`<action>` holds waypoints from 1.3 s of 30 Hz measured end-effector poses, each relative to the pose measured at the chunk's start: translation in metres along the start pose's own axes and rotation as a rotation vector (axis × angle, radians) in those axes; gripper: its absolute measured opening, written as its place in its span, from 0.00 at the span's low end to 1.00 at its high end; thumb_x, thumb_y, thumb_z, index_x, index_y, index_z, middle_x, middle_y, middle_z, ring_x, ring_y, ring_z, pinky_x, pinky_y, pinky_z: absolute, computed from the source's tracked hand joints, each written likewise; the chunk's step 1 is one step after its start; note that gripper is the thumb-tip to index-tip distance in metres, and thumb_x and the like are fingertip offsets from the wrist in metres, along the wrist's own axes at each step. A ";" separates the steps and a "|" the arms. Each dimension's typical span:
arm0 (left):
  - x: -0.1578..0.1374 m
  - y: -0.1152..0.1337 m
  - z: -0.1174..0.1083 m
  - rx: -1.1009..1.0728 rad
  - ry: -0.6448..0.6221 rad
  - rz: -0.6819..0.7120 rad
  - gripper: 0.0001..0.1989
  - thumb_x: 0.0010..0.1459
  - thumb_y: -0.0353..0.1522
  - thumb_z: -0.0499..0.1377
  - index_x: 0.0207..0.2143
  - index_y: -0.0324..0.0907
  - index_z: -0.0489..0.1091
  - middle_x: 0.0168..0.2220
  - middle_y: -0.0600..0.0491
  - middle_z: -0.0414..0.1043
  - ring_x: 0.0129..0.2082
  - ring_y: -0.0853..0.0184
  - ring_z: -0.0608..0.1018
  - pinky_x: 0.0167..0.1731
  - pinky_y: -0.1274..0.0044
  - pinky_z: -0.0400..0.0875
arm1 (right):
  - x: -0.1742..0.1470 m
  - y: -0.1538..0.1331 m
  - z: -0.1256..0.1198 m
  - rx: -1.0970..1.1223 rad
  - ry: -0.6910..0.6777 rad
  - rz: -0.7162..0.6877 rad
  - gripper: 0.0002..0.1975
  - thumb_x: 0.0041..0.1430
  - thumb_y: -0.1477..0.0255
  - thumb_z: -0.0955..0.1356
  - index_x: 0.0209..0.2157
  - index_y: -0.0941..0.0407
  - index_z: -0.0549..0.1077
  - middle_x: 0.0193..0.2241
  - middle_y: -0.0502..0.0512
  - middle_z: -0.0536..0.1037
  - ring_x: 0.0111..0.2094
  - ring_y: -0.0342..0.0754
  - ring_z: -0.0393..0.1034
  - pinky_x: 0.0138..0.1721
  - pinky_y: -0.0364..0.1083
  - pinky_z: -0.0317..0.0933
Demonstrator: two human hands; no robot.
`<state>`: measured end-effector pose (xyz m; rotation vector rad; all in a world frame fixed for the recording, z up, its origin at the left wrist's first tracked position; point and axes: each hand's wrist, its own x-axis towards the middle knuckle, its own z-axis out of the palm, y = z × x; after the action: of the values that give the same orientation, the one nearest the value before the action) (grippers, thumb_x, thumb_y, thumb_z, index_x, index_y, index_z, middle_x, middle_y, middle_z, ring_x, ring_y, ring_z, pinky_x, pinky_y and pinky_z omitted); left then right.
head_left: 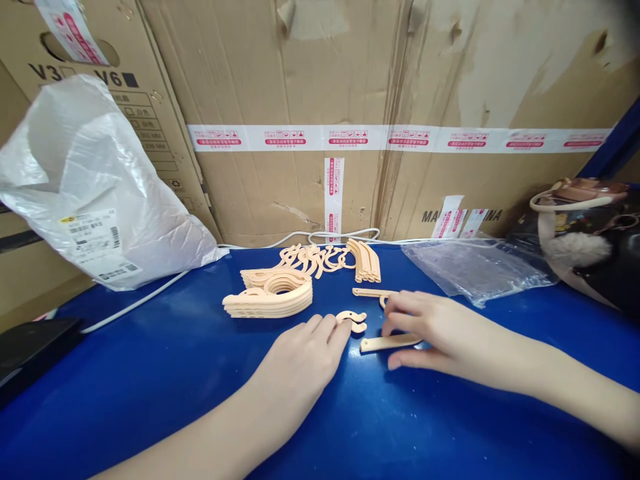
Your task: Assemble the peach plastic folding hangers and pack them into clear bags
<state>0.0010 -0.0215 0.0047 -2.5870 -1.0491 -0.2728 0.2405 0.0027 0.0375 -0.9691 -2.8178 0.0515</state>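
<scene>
My left hand [305,350] has its fingertips closed on a small beige S-curved plastic piece [357,317] near the middle of the blue table; its fingers hide part of the piece. My right hand [425,327] arches over a flat beige plastic arm [387,343], thumb and fingers apart on either side of it. Another beige arm [370,292] lies just beyond the right fingers, partly covered by them. To the left is a stack of beige folding hangers [270,300]. Behind lie a pile of loose beige hooks [315,259] and a bundle of curved arms [365,261].
A white plastic parcel bag [110,180] stands at the left, with a black device [35,353] in front. Clear plastic film [475,263] and a dark bag [585,233] are at the right. Cardboard boxes [280,193] and a white cable [295,235] line the back.
</scene>
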 end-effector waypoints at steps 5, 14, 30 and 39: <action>-0.002 -0.002 -0.005 0.012 0.053 -0.027 0.21 0.63 0.18 0.42 0.56 0.36 0.60 0.40 0.48 0.74 0.38 0.63 0.77 0.38 0.74 0.75 | 0.001 -0.012 0.009 -0.065 -0.017 -0.049 0.10 0.68 0.73 0.59 0.32 0.57 0.67 0.31 0.53 0.70 0.33 0.47 0.66 0.37 0.47 0.60; -0.001 -0.002 -0.007 -0.049 0.241 -0.188 0.17 0.64 0.22 0.39 0.50 0.38 0.61 0.39 0.46 0.69 0.39 0.60 0.75 0.33 0.71 0.76 | 0.001 -0.014 0.022 -0.245 0.116 -0.205 0.15 0.72 0.70 0.53 0.35 0.58 0.66 0.26 0.50 0.71 0.23 0.43 0.65 0.25 0.44 0.53; -0.003 0.005 -0.011 -0.528 0.049 -0.209 0.12 0.68 0.34 0.42 0.39 0.44 0.63 0.33 0.54 0.71 0.32 0.65 0.75 0.30 0.75 0.67 | 0.000 -0.012 0.021 -0.124 0.175 -0.135 0.16 0.71 0.69 0.54 0.43 0.58 0.70 0.30 0.54 0.78 0.25 0.44 0.71 0.28 0.43 0.58; -0.003 -0.002 -0.010 -0.621 -0.070 -0.094 0.14 0.68 0.33 0.37 0.37 0.43 0.61 0.27 0.56 0.69 0.23 0.66 0.72 0.24 0.75 0.61 | -0.001 -0.010 0.020 -0.097 0.179 -0.188 0.20 0.72 0.67 0.53 0.52 0.59 0.69 0.28 0.51 0.75 0.23 0.42 0.67 0.25 0.42 0.55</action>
<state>-0.0030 -0.0255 0.0132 -3.1064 -1.2711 -0.6209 0.2321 -0.0054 0.0188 -0.6838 -2.7509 -0.1870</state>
